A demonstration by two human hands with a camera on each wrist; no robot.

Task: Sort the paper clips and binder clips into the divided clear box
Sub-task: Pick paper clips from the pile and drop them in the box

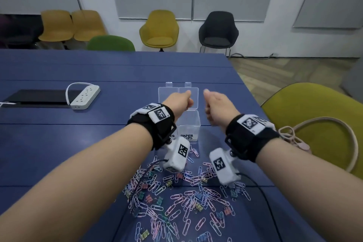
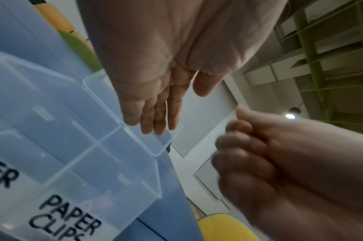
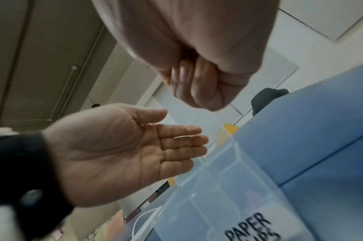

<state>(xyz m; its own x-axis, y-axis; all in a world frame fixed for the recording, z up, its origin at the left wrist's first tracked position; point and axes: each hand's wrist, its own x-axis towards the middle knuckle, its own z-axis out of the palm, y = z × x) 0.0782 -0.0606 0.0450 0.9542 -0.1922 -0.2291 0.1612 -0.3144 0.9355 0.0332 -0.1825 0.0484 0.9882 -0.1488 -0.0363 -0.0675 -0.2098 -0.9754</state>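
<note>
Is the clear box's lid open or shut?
Open. The clear box has its two lids flipped back flat on the table, beyond its open top.

Both forearms outstretched, left hand [image 3: 122, 151] flat and straight-fingered, right hand [image 3: 199, 88] fisted.

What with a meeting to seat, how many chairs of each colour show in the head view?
Ochre chairs: 2
Yellow chairs: 2
Green chair: 1
Black chair: 1
Total: 6
The dark shape at far left is too blurred to count.
</note>
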